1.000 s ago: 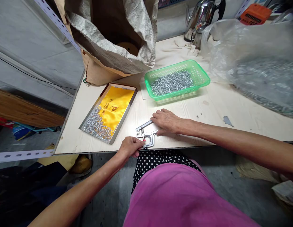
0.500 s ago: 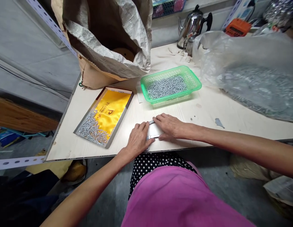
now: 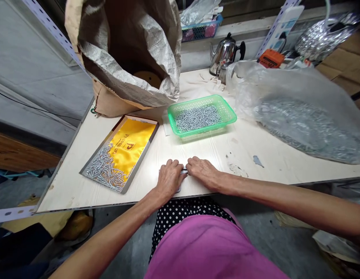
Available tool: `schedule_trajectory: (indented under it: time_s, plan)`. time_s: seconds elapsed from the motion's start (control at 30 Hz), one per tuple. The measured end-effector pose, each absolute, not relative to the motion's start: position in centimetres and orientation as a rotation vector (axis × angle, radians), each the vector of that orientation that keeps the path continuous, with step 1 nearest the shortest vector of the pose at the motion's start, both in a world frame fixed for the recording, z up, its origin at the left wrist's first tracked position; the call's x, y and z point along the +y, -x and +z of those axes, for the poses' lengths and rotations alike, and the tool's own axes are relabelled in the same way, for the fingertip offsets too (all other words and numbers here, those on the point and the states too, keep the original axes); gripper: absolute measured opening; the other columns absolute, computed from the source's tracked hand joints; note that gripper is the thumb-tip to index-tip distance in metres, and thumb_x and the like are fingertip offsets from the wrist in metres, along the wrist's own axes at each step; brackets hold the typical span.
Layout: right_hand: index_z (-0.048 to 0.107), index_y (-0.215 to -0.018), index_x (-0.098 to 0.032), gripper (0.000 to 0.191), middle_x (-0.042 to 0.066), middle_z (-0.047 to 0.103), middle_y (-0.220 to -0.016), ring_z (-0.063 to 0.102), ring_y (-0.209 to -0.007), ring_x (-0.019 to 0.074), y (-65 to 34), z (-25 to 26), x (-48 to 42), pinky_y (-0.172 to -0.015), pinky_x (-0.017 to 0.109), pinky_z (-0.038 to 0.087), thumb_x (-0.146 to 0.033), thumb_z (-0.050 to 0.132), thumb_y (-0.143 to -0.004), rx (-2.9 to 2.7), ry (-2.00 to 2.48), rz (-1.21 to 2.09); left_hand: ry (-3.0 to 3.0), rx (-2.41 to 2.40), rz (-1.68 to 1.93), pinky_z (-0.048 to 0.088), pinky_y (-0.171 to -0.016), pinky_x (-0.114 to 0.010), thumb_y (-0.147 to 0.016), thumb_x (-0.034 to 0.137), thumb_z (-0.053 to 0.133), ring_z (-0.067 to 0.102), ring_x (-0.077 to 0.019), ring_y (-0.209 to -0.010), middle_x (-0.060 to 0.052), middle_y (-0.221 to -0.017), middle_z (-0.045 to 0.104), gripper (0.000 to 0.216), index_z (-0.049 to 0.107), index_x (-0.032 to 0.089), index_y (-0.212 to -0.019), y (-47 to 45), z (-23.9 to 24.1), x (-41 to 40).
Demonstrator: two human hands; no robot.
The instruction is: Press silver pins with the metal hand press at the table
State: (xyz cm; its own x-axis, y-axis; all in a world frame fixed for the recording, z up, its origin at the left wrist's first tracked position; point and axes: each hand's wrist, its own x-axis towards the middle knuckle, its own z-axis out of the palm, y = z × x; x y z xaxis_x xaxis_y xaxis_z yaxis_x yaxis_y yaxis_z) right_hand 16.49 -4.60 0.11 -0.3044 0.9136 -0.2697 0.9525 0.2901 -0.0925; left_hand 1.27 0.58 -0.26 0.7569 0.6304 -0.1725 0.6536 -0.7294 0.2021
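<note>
Near the front edge of the table, my left hand [image 3: 170, 178] is closed over a small flat grey piece [image 3: 184, 171] with a dark edge. Most of this piece is hidden under the fingers, so I cannot make out its kind. My right hand [image 3: 202, 173] is curled in close beside the left, its fingertips pinched at the piece's right end. To the left of my hands lies a shallow box [image 3: 152, 141] with yellow satin cloth [image 3: 130, 139] inside and a pile of small shiny metal pins [image 3: 106, 168]. Beyond my hands stands a green plastic basket [image 3: 230, 117] of similar pins [image 3: 197, 118].
A large open woven sack [image 3: 165, 58] stands at the back left. On the right lies a clear plastic bag [image 3: 307, 112] full of metal pieces. A steel kettle [image 3: 223, 56] and an orange box [image 3: 271, 59] are at the back. A grey scrap [image 3: 258, 161] lies on the table [image 3: 284, 166].
My hands have drawn closer together, and the right fingers have curled in from lying flat. Less of the grey piece shows between them. The whole view has shifted slightly.
</note>
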Motion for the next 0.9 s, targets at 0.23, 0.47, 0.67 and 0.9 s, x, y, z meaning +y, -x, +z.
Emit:
schedule_trajectory:
  time_s: [0.23, 0.47, 0.67, 0.9]
  plan:
    - [0.056, -0.121, -0.008, 0.049, 0.017, 0.059, -0.113, 0.053, -0.104, 0.0279, -19.2, 0.2, -3.1, -0.088, 0.038, 0.044, -0.04, 0.068, -0.085, 2.629, -1.722, -0.407, -2.739, 1.09, 0.201, 0.043, -0.102, -0.046, -0.089, 0.025, 0.061, 0.047, -0.0305, -0.126, -0.015, -0.135, 0.054, 0.041, 0.052, 0.014, -0.127, -0.1, -1.8, -2.0]
    - [0.067, -0.098, -0.012, 0.021, 0.012, 0.063, -0.096, 0.054, -0.093, 0.0243, -21.3, -2.0, -0.3, -0.079, 0.034, 0.038, -0.025, 0.049, -0.096, 2.6, -1.805, -0.185, -2.645, 0.893, 0.432, 0.031, -0.114, -0.055, -0.093, 0.038, 0.055, 0.036, -0.0328, -0.14, -0.014, -0.142, 0.051, 0.044, 0.051, 0.015, -0.13, -0.5, -4.9, -6.7]
    - [0.068, -0.095, -0.012, 0.018, 0.013, 0.065, -0.097, 0.054, -0.092, 0.0247, -18.5, -0.1, 2.0, -0.073, 0.033, 0.033, -0.018, 0.051, -0.094, 2.486, -1.823, -0.053, -2.523, 0.884, 0.467, 0.026, -0.116, -0.057, -0.092, 0.046, 0.054, 0.034, -0.0316, -0.141, -0.016, -0.138, 0.054, 0.046, 0.054, 0.014, -0.126, -1.0, -4.7, -6.6]
    - [0.068, -0.094, -0.022, 0.011, 0.005, 0.066, -0.095, 0.048, -0.104, 0.0229, -10.4, 0.7, -0.1, -0.076, 0.033, 0.031, -0.024, 0.057, -0.093, 3.066, -0.885, -0.236, -2.631, 0.553, 0.557, 0.05, -0.099, -0.036, -0.094, 0.038, 0.054, 0.063, -0.022, -0.107, -0.01, -0.111, 0.069, 0.03, 0.063, 0.014, -0.11, 1.7, -2.5, -8.8]
